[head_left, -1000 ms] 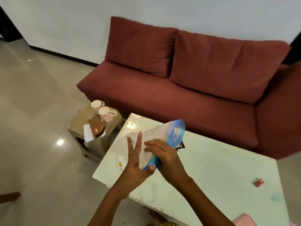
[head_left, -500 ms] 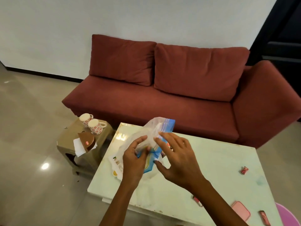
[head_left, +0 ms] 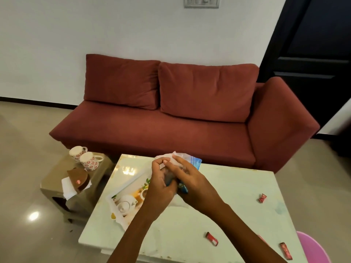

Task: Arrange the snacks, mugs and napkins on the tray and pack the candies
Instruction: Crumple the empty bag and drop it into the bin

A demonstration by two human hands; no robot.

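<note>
Pale table (head_left: 218, 186) before red sofa (head_left: 171, 114). Both hands, left (head_left: 159, 188) and right (head_left: 190, 181), pinched on bag (head_left: 191, 162) mouth, above tray (head_left: 125, 196). Candies (head_left: 211, 238) loose right of tray; mugs (head_left: 88, 161) and napkins (head_left: 66, 188) on stool (head_left: 57, 177), left of tray. Risk: thin bag slipping or tearing if pulled unevenly, spilling contents. No legible writing.
</note>
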